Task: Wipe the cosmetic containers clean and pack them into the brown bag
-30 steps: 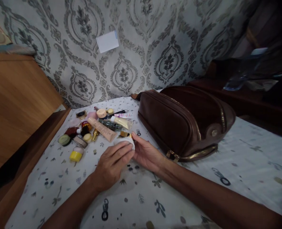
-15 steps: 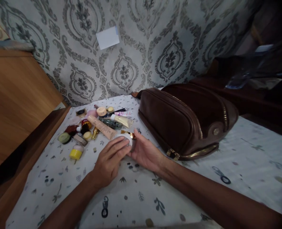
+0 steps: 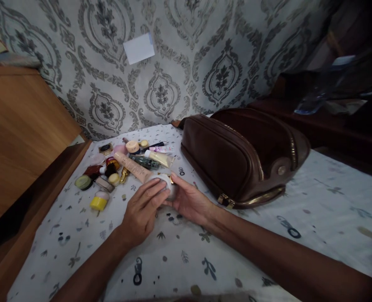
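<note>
A white round jar point(image 3: 172, 189) is held between both hands over the bed sheet. My left hand point(image 3: 143, 209) has its fingers laid over the jar's left side and front, covering part of it. From the right, my right hand point(image 3: 192, 202) grips the same jar, thumb up along its edge. A shiny gold piece shows by the right thumb; whether it belongs to the jar I cannot tell. Just beyond the hands lie a peach squeeze tube point(image 3: 132, 166), a cream tube point(image 3: 159, 158) and a dark green bottle point(image 3: 144, 161).
A brown leather bag point(image 3: 217, 155) with gold zips lies to the right. Several small cosmetics, including a yellow-and-white jar point(image 3: 99, 201) and a green-topped jar point(image 3: 83, 182), are spread at the left. A wooden panel point(image 3: 25, 134) borders the left side; the patterned wall stands behind.
The view has shifted slightly. Both hands still hold the jar, which seems turned a little, with less of the gold piece showing by the right thumb.
</note>
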### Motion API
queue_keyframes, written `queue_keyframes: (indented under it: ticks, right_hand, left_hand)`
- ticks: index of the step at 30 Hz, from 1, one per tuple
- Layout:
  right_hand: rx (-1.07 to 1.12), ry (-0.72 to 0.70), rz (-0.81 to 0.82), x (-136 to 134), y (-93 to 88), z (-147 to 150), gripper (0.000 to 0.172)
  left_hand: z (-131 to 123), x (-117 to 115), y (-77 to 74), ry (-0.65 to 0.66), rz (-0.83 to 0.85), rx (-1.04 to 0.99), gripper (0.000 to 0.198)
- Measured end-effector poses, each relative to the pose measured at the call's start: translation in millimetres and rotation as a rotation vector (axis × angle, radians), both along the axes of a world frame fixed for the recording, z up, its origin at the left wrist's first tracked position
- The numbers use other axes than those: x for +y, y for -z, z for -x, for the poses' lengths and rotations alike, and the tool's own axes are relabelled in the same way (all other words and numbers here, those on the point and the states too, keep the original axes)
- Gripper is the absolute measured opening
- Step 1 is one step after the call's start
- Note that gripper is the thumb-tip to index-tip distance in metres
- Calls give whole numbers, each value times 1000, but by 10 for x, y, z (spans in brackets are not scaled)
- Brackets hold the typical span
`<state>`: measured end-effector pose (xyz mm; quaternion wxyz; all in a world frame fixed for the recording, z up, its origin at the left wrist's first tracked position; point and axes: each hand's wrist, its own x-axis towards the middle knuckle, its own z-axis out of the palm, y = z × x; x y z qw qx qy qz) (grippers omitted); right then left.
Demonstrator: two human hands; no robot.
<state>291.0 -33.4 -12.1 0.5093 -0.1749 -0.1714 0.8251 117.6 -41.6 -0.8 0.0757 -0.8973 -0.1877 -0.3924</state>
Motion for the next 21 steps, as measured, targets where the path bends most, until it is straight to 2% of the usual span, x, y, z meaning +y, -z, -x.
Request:
queue_keyframes:
  ticks: [5, 11, 13, 17, 21]
  right_hand:
    - [23, -114, 17, 13, 34, -6, 30]
    - [41, -54, -42, 6, -23, 1, 26]
    - [44, -59, -56, 19, -7, 3, 24]
    - [54, -117, -28, 50, 56, -14, 23]
    - [39, -14, -42, 37, 26, -22, 13]
  left_hand:
    - [-36, -63, 13, 41, -133, 192, 33]
    - [2, -1, 5, -15, -2, 34, 41]
    - [-2, 4, 11, -31, -21, 36, 40]
    - [-35, -36, 16, 6, -131, 166, 31]
    - [-10, -23, -10, 0, -54, 91, 35]
